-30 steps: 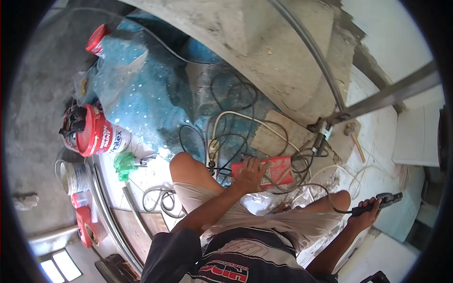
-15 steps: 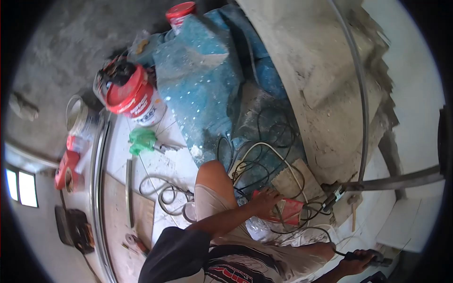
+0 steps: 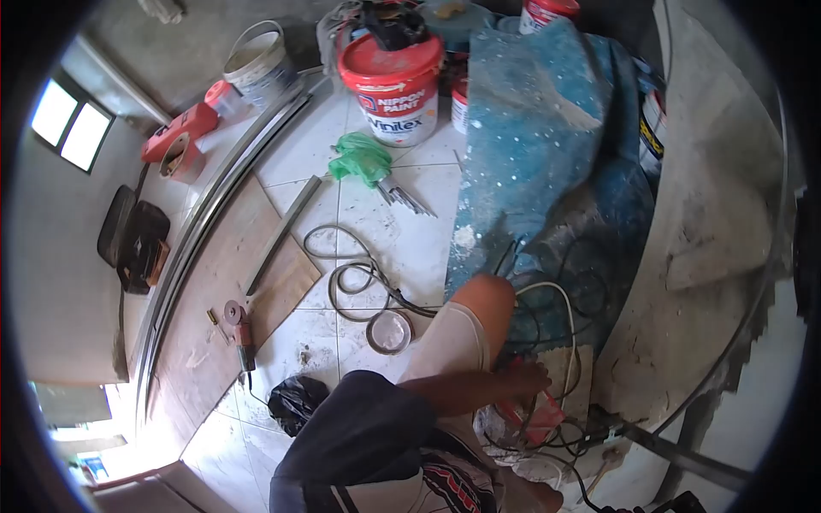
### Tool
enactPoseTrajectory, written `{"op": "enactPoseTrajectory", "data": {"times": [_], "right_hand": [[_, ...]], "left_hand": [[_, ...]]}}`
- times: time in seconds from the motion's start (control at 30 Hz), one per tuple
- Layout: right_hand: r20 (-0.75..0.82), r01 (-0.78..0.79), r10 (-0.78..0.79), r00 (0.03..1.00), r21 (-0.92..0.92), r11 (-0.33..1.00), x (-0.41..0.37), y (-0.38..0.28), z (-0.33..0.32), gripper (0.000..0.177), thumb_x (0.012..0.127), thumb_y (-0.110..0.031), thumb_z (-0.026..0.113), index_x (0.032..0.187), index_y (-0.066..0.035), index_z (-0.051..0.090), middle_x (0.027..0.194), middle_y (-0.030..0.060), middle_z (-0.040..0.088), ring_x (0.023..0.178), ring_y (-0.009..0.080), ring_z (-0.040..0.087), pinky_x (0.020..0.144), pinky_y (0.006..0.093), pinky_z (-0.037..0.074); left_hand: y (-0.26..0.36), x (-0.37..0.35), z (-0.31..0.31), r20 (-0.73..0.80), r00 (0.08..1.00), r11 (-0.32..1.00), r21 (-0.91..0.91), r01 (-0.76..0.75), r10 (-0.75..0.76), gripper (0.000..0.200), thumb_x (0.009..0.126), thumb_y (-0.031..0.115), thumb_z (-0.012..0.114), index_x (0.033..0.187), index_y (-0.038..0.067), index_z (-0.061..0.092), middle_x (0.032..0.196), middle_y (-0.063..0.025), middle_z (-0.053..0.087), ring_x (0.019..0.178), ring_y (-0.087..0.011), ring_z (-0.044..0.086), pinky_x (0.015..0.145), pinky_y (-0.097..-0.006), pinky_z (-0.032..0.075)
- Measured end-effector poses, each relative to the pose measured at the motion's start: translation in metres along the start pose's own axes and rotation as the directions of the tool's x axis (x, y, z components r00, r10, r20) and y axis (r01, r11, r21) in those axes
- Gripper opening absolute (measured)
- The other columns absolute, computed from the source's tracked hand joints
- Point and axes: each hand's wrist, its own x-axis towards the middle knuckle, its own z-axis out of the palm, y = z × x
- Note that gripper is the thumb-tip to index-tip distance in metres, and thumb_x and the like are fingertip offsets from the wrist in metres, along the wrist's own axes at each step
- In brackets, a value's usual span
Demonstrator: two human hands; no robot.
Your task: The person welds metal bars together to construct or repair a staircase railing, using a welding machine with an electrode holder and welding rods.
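My left hand is at a red box beside my bent knee, its fingers curled over the box; the fingertips are partly hidden. Dark cables and a pale cable loop around the box, over a piece of cardboard. My right hand is out of view. A dark tool shows only in part at the bottom right edge, with a black cable near it. A metal clamp sits on a metal bar to the right of the box.
A paint-spotted blue tarp lies ahead. At left are an angle grinder on a board, long metal profiles, a coiled hose and a round tub. A paint bucket and a green bag stand farther off.
The view has swung left, so the grinder and a black bag now show. My right hand, earlier holding a black-handled tool on a cable, has left the frame. My left hand stays at the red box.
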Motion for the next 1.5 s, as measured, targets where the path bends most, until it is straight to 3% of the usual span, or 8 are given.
{"op": "enactPoseTrajectory", "data": {"times": [0.17,0.37,0.67,1.1,1.3,1.4,1.43,1.5], "right_hand": [[0.148,0.022,-0.017,0.989,-0.028,0.999,-0.035,-0.042,0.076,0.023,0.094,-0.023,0.069,0.099,-0.002,0.061,0.079,0.0098,0.062,0.063,0.0158,0.054,0.057,0.0335,0.048],[0.377,0.045,-0.013,0.926,-0.078,0.996,-0.027,0.014,0.076,0.020,0.093,-0.020,0.069,0.098,-0.002,0.062,0.079,0.0092,0.062,0.063,0.0158,0.054,0.058,0.0341,0.048],[0.789,0.174,0.025,0.614,-0.166,0.971,-0.073,0.039,0.121,0.017,0.091,-0.016,0.069,0.097,-0.002,0.062,0.079,0.0084,0.062,0.064,0.0159,0.054,0.060,0.0349,0.049],[0.959,0.296,0.043,0.282,-0.129,0.947,-0.089,0.052,0.153,0.013,0.088,-0.011,0.068,0.095,-0.001,0.063,0.078,0.0072,0.062,0.064,0.0161,0.054,0.063,0.0362,0.050],[0.951,0.369,0.027,0.309,-0.146,0.918,-0.063,0.056,0.140,0.012,0.087,-0.009,0.068,0.094,-0.001,0.064,0.078,0.0067,0.062,0.065,0.0161,0.055,0.064,0.0368,0.051],[0.700,0.399,-0.083,0.709,-0.302,0.866,-0.066,0.090,0.110,0.011,0.086,-0.007,0.068,0.094,-0.001,0.064,0.078,0.0064,0.062,0.065,0.0162,0.055,0.065,0.0371,0.051],[0.634,0.112,0.041,0.772,-0.199,0.974,-0.073,0.093,0.106,0.030,0.076,-0.001,0.073,0.106,0.001,0.065,0.093,0.0074,0.067,0.082,0.0176,0.064,0.079,0.0353,0.055],[0.569,0.191,-0.065,0.820,-0.166,0.967,-0.091,0.047,0.119,0.027,0.077,-0.010,0.077,0.100,-0.003,0.065,0.086,0.0067,0.066,0.074,0.0173,0.063,0.071,0.0353,0.052]], "left_hand": [[0.002,0.017,0.021,0.106,0.993,0.998,-0.032,0.054,-0.051,0.075,0.047,0.032,0.095,0.113,0.010,0.067,0.115,-0.0105,0.064,0.116,-0.0303,0.057,0.100,-0.0466,0.044],[0.008,0.017,0.004,0.117,0.993,0.999,0.021,0.024,-0.027,0.064,0.057,0.030,0.091,0.113,0.010,0.067,0.115,-0.0120,0.065,0.114,-0.0310,0.060,0.098,-0.0481,0.045],[0.027,0.028,0.005,0.024,1.000,0.998,-0.067,-0.008,0.010,0.061,0.062,0.033,0.088,0.115,0.010,0.067,0.114,-0.0134,0.065,0.113,-0.0332,0.061,0.097,-0.0493,0.046],[0.017,0.028,0.011,-0.044,0.998,0.994,-0.102,0.034,-0.039,0.057,0.070,0.036,0.083,0.117,0.009,0.066,0.114,-0.0152,0.067,0.113,-0.0365,0.062,0.096,-0.0511,0.047],[0.004,0.026,0.020,-0.041,0.998,0.994,-0.101,0.050,-0.054,0.056,0.073,0.037,0.081,0.118,0.009,0.065,0.114,-0.0161,0.067,0.112,-0.0380,0.063,0.096,-0.0519,0.048],[-0.011,0.023,0.044,-0.055,0.997,0.998,-0.039,-0.049,0.046,0.055,0.075,0.038,0.080,0.119,0.009,0.065,0.114,-0.0166,0.067,0.112,-0.0387,0.063,0.096,-0.0523,0.048],[-0.016,0.022,0.045,-0.073,0.992,0.994,-0.018,-0.105,0.104,0.055,0.076,0.038,0.080,0.119,0.009,0.065,0.114,-0.0167,0.067,0.112,-0.0390,0.063,0.096,-0.0524,0.048],[-0.027,0.037,0.051,-0.101,0.959,0.964,0.060,-0.259,0.264,0.054,0.077,0.039,0.080,0.120,0.009,0.065,0.113,-0.0170,0.067,0.112,-0.0395,0.064,0.096,-0.0527,0.048]]}}
